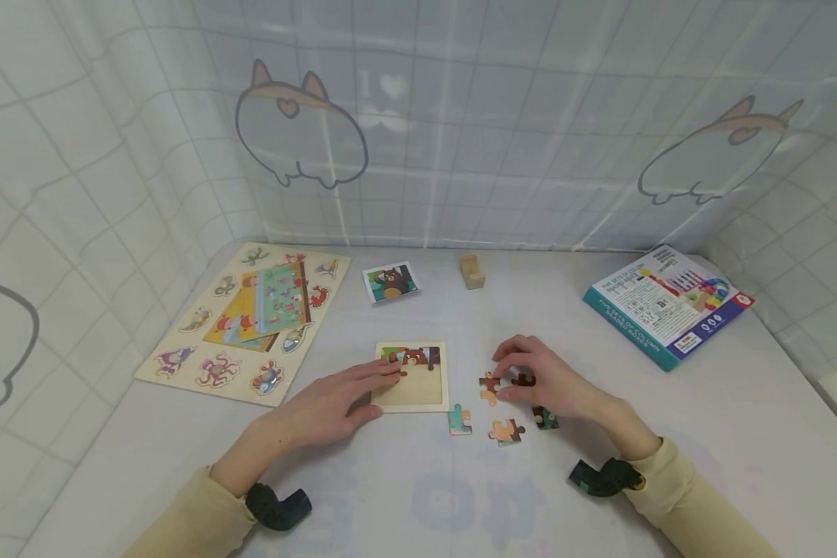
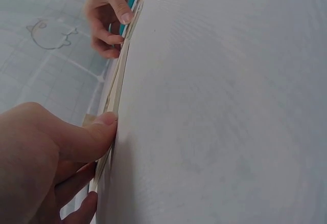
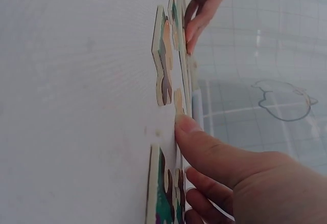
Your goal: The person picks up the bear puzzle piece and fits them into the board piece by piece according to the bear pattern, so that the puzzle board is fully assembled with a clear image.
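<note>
A wooden puzzle tray (image 1: 410, 396) has bear pieces (image 1: 418, 357) fitted along its top. My left hand (image 1: 335, 399) rests on the tray's left side, fingers stretched over the edge and thumb beside the near corner. My right hand (image 1: 549, 377) pinches a brown-and-orange puzzle piece (image 1: 489, 390) at the table surface between thumb and forefinger. Around that hand lie more loose pieces: a dark brown one (image 1: 524, 380) partly under the fingers, a green-and-brown one (image 1: 546, 419), an orange one (image 1: 506, 432) and a teal one (image 1: 459, 420). In the right wrist view the thumb (image 3: 193, 128) touches a piece's edge.
A picture card of a bear (image 1: 391, 282) and a small wooden stand (image 1: 471, 272) are at the back. To the left lies a large animal puzzle board (image 1: 181, 333) with picture boards (image 1: 279, 302) on it. A teal-edged box (image 1: 669, 302) lies at the right.
</note>
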Available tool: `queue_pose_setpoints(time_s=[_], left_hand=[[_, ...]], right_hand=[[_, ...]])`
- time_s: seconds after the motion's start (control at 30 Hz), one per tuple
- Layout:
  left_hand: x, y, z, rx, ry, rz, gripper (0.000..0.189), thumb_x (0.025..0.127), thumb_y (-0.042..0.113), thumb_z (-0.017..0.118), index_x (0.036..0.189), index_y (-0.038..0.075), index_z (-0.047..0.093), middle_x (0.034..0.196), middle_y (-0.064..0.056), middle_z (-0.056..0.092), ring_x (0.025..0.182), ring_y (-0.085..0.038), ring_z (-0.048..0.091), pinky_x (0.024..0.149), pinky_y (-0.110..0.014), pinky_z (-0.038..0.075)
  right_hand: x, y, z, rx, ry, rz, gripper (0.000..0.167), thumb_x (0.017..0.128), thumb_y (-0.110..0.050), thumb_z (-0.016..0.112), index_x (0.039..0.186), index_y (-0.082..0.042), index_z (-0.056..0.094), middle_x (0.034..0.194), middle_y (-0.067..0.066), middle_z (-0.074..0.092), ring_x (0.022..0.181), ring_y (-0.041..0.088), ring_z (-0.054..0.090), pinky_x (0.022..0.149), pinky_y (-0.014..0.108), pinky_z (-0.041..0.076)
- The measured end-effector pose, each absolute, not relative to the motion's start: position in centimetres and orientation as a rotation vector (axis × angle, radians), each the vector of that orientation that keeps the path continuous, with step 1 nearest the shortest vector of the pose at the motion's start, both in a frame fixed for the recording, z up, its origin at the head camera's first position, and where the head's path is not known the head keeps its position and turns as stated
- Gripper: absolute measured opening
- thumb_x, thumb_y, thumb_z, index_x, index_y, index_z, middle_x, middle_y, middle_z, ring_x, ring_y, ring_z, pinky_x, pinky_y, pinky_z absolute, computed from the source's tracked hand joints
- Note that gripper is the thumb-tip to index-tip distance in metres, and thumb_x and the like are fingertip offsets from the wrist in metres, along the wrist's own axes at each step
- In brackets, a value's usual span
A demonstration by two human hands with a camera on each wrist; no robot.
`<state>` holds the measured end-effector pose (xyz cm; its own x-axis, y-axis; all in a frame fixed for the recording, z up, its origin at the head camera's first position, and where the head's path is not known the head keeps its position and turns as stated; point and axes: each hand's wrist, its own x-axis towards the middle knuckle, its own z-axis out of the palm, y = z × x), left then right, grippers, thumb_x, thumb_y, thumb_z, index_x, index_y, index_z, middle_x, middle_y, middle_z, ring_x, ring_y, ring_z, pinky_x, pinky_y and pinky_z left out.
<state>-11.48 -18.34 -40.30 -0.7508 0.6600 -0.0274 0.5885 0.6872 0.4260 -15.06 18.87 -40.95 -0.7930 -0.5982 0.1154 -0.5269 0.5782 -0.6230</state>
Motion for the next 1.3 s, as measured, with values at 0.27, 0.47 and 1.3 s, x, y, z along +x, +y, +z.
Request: queue_pose_setpoints(time_s=[0.27,0.47,1.3], left_hand=[[-11.45,-18.33,-40.31,1.026,2.721,0.586,0.051,0.101,0.028,0.06,0.149,0.017,0.048,0.162,0.006,0.033,0.148,-0.023,0.034,0.116,-0.047,0.038],[-11.38,-18.38,-40.28,1.042,2.73,0.587,0.05,0.101,0.027,0.06,0.149,0.017,0.049,0.162,0.005,0.033,0.147,-0.024,0.036,0.116,-0.047,0.038],[-11.54,-18.44,-40.31,1.007,2.709,0.607,0.053,0.1,0.029,0.062,0.149,0.018,0.048,0.161,0.006,0.035,0.148,-0.021,0.034,0.118,-0.044,0.035]], right_hand=[[-15.18,19.23,-41.26,-1.036,2.681,-1.018,0.014,0.089,-0.02,0.077,0.101,-0.021,0.071,0.125,0.002,0.058,0.118,0.021,0.047,0.099,0.043,0.045],[-15.17,19.25,-41.1,-1.056,2.652,-1.014,0.015,0.09,-0.02,0.076,0.103,-0.019,0.069,0.126,0.002,0.057,0.121,0.02,0.046,0.101,0.043,0.045],[-15.25,19.32,-41.57,-1.154,2.67,-1.001,0.014,0.097,-0.015,0.066,0.11,-0.012,0.062,0.124,0.003,0.058,0.119,0.02,0.048,0.101,0.041,0.043]])
